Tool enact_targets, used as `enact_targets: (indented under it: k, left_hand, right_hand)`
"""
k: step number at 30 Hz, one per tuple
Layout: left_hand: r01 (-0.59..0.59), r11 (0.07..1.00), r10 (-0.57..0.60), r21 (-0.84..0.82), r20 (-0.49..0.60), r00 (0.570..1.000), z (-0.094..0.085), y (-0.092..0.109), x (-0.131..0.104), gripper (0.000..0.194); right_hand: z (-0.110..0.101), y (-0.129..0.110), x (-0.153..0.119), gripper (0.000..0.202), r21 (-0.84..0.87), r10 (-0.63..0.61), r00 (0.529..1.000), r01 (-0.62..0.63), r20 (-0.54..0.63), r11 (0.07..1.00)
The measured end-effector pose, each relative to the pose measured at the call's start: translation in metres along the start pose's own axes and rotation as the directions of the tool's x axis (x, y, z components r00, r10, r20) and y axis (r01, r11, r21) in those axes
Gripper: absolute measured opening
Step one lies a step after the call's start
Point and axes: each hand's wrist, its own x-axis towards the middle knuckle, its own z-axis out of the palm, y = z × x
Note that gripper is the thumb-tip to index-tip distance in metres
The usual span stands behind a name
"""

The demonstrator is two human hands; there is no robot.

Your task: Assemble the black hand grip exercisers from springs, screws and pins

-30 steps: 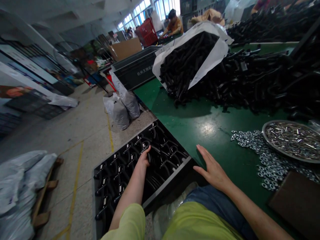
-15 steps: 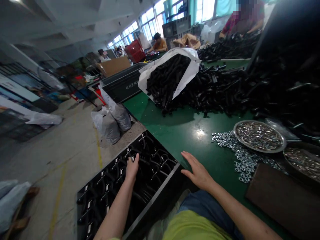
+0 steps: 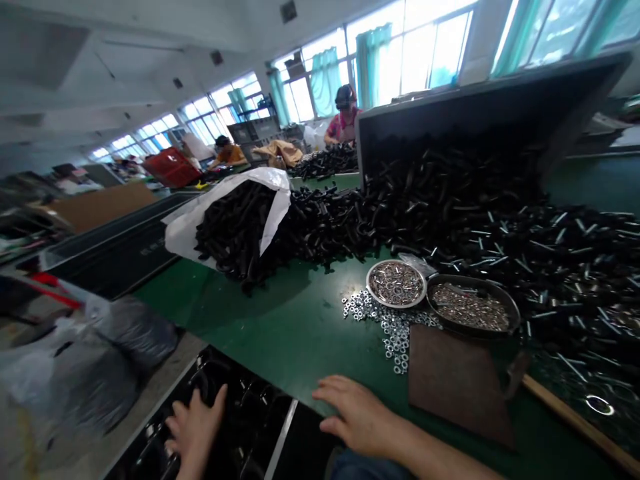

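Observation:
My left hand (image 3: 196, 423) is over the black crate (image 3: 287, 433) at the bottom left, its fingers spread. Beneath it lie glossy black curved parts (image 3: 253, 393), though the shadow hides whether any fingertip touches one. To the right of the crate's edge, my right hand (image 3: 353, 413) hovers at or just above the green table (image 3: 280, 340), fingers stretched out and holding nothing. Small metal nuts (image 3: 397, 340) are scattered beyond it, beside a round dish (image 3: 397, 283) of small metal pieces and a dark pan (image 3: 470, 307) of similar ones.
A brown plate (image 3: 457, 383) and a wooden handle (image 3: 575, 420) lie at the right. Black parts (image 3: 340, 223) are heaped behind, spilling from a white sack (image 3: 183, 233) and a tipped grey bin (image 3: 480, 100). Plastic bags (image 3: 75, 373) stand on the floor. Two people work farther back.
My view has swung right, bringing more of the table in. The left hand's fingers, bunched over the crate before, are now spread. The right hand stays open by the crate's edge.

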Motion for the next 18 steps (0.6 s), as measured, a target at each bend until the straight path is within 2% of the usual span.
enact_targets:
  k: [1,2,4,5,6,8,10,11,12,14,16,18]
  left_hand:
    - [-0.119,0.990,0.114,-0.075,-0.057,0.992,-0.007,0.031,-0.001,0.067]
    - [-0.285,0.948,0.271,-0.142,-0.107,0.957,-0.014,0.067,-0.006,0.060]
    - [-0.590,0.758,0.575,-0.280,-0.141,0.806,-0.020,0.154,-0.024,0.046]
    - [-0.664,0.654,0.674,-0.363,-0.120,0.729,-0.019,0.202,-0.037,0.039]
    - [-0.686,0.573,0.740,-0.449,-0.079,0.669,-0.016,0.250,-0.052,0.033]
    - [-0.665,0.492,0.827,-0.562,0.062,0.559,-0.002,0.342,-0.084,0.029]
    - [-0.676,0.437,0.885,-0.593,0.148,0.441,0.019,0.421,-0.116,0.024]
    - [-0.675,0.425,0.898,-0.603,0.184,0.400,0.031,0.453,-0.130,0.023]
    - [-0.674,0.422,0.904,-0.606,0.223,0.366,0.043,0.482,-0.143,0.023]
    - [-0.671,0.443,0.896,-0.595,0.300,0.327,0.066,0.525,-0.162,0.023]
    - [-0.671,0.482,0.873,-0.564,0.375,0.312,0.084,0.553,-0.174,0.022]
    - [-0.676,0.514,0.848,-0.529,0.432,0.307,0.098,0.569,-0.178,0.024]
  right_hand:
    - [-0.009,-0.001,-0.012,0.046,-0.002,0.020,1.000,-0.020,-0.013,1.000]
    - [-0.018,-0.001,-0.024,0.042,-0.006,0.049,0.998,-0.049,-0.027,0.999]
    - [-0.035,0.000,-0.045,0.036,-0.018,0.123,0.991,-0.124,-0.055,0.992]
    - [-0.044,0.001,-0.055,0.034,-0.024,0.157,0.985,-0.159,-0.069,0.987]
    - [-0.052,0.002,-0.065,0.033,-0.029,0.187,0.979,-0.190,-0.084,0.981]
    - [-0.068,0.003,-0.082,0.032,-0.029,0.231,0.966,-0.236,-0.119,0.971]
    - [-0.083,0.005,-0.100,0.031,-0.013,0.265,0.950,-0.271,-0.164,0.963]
    - [-0.090,0.007,-0.110,0.031,0.000,0.282,0.940,-0.288,-0.191,0.958]
    - [-0.098,0.008,-0.120,0.030,0.012,0.301,0.927,-0.306,-0.224,0.952]
    - [-0.113,0.011,-0.142,0.030,0.037,0.351,0.885,-0.357,-0.305,0.933]
    - [-0.130,0.017,-0.167,0.030,0.062,0.408,0.819,-0.421,-0.404,0.905]
    - [-0.152,0.026,-0.195,0.030,0.079,0.451,0.737,-0.481,-0.503,0.873]
